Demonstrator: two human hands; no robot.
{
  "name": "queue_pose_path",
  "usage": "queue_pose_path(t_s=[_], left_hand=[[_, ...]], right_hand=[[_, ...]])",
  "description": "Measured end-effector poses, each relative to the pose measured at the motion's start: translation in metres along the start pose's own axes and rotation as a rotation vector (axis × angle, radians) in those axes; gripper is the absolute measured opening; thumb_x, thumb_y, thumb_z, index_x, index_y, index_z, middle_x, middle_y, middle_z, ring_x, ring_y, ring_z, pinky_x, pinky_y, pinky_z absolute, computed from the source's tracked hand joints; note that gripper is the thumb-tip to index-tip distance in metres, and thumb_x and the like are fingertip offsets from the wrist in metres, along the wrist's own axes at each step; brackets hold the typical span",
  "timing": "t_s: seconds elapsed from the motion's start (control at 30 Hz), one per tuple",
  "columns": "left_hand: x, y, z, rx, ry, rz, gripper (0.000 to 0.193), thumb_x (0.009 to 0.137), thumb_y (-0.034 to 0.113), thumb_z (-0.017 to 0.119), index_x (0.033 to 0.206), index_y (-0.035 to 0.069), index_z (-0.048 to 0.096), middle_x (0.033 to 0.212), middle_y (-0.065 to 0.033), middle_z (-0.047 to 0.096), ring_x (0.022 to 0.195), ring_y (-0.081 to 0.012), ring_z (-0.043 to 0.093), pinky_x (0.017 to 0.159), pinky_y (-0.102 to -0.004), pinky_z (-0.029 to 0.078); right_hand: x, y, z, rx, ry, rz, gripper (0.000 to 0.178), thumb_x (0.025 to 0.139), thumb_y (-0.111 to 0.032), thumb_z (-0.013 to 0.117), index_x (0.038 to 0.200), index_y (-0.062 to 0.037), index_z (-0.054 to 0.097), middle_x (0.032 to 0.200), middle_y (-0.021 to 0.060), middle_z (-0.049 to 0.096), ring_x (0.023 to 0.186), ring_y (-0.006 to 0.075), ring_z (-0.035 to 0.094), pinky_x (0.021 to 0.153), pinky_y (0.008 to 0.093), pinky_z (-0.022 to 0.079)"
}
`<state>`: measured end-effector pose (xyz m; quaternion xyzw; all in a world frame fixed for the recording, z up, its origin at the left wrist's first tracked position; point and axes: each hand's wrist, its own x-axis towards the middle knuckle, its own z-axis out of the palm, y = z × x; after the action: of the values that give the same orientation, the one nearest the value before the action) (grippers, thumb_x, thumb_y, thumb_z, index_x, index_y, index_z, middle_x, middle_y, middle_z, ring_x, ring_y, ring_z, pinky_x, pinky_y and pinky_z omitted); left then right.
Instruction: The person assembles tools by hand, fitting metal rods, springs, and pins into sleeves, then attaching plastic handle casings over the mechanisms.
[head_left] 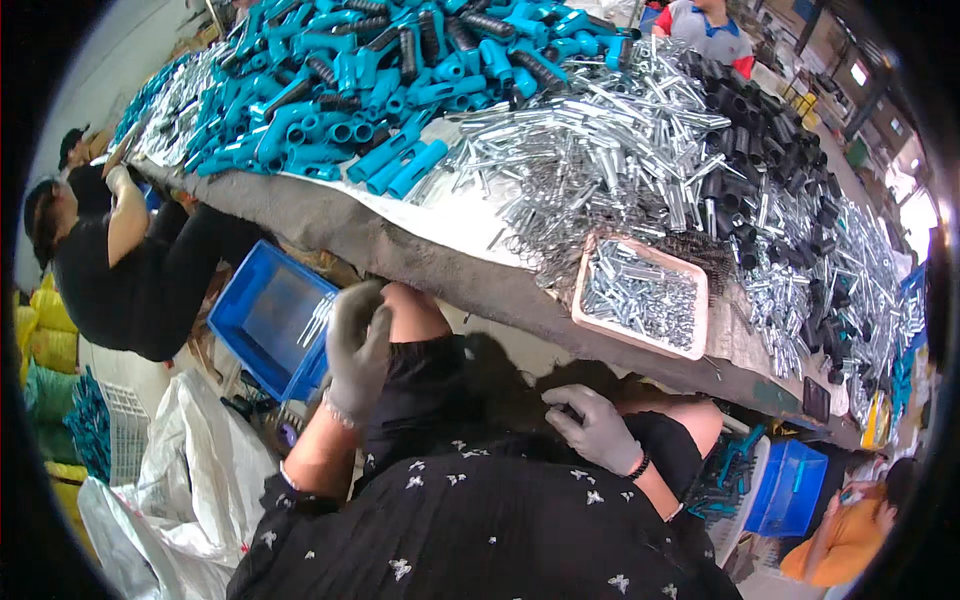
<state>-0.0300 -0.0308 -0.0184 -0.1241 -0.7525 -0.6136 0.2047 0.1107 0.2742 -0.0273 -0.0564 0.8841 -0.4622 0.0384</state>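
Note:
My left hand, in a grey glove, is raised beside my knee below the table edge. It grips a small bunch of thin silver metal pins that stick out to the left over a blue crate. My right hand, also grey-gloved, rests on my lap against dark cloth with the fingers curled; whether it holds anything is hidden. A pink tray of small silver parts sits on the table edge just above the right hand.
The long table carries heaps of blue plastic handles, silver metal rods and black tubes. A person in black works at the left, another sits at the far end. A white sack and a blue bin stand below.

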Motion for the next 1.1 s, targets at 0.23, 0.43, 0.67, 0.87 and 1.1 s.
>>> queue_pose_path(t_s=[0.23, 0.43, 0.67, 0.87, 1.1], left_hand=[[0.190, 0.011, 0.080, 0.637, -0.194, 0.421, 0.025, 0.088, 0.017, 0.065, 0.108, 0.004, 0.070, 0.107, -0.0211, 0.066, 0.099, -0.0388, 0.063, 0.088, -0.0427, 0.051], [0.257, -0.030, 0.111, 0.887, -0.432, 0.247, 0.032, 0.089, 0.030, 0.062, 0.115, 0.012, 0.071, 0.113, -0.0181, 0.066, 0.107, -0.0363, 0.063, 0.095, -0.0451, 0.050], [0.267, -0.008, 0.139, 1.063, -0.757, 0.045, 0.049, 0.081, 0.023, 0.059, 0.129, 0.017, 0.065, 0.120, -0.0192, 0.068, 0.116, -0.0356, 0.063, 0.099, -0.0438, 0.049], [0.272, -0.010, 0.162, 1.245, -0.783, -0.080, 0.077, 0.087, 0.057, 0.063, 0.147, 0.013, 0.047, 0.145, -0.0162, 0.053, 0.131, -0.0337, 0.054, 0.106, -0.0480, 0.045], [0.280, 0.012, 0.168, 1.467, -0.948, -0.099, 0.041, 0.089, 0.038, 0.059, 0.120, 0.015, 0.073, 0.128, -0.0133, 0.068, 0.120, -0.0318, 0.064, 0.092, -0.0444, 0.054]], right_hand=[[-0.025, -0.003, -0.035, 0.048, 0.145, 0.071, 0.023, 0.089, -0.012, 0.068, 0.109, -0.0018, 0.067, 0.102, 0.0170, 0.068, 0.095, 0.0333, 0.066, 0.083, 0.0389, 0.052], [-0.037, 0.009, -0.038, 0.044, 0.146, 0.152, 0.024, 0.089, -0.014, 0.069, 0.110, -0.0026, 0.068, 0.104, 0.0166, 0.068, 0.096, 0.0330, 0.066, 0.084, 0.0384, 0.052], [-0.033, 0.031, -0.032, -0.029, 0.154, 0.097, 0.024, 0.089, -0.015, 0.069, 0.110, -0.0031, 0.069, 0.103, 0.0155, 0.068, 0.093, 0.0297, 0.067, 0.083, 0.0369, 0.053], [-0.037, 0.067, -0.009, 0.022, 0.104, 0.124, 0.029, 0.092, -0.027, 0.067, 0.115, -0.0087, 0.069, 0.113, 0.0156, 0.068, 0.109, 0.0346, 0.063, 0.097, 0.0421, 0.049], [-0.033, 0.051, -0.020, -0.031, 0.045, 0.051, 0.034, 0.096, -0.030, 0.064, 0.121, -0.0060, 0.066, 0.117, 0.0174, 0.067, 0.110, 0.0327, 0.064, 0.095, 0.0398, 0.050]])
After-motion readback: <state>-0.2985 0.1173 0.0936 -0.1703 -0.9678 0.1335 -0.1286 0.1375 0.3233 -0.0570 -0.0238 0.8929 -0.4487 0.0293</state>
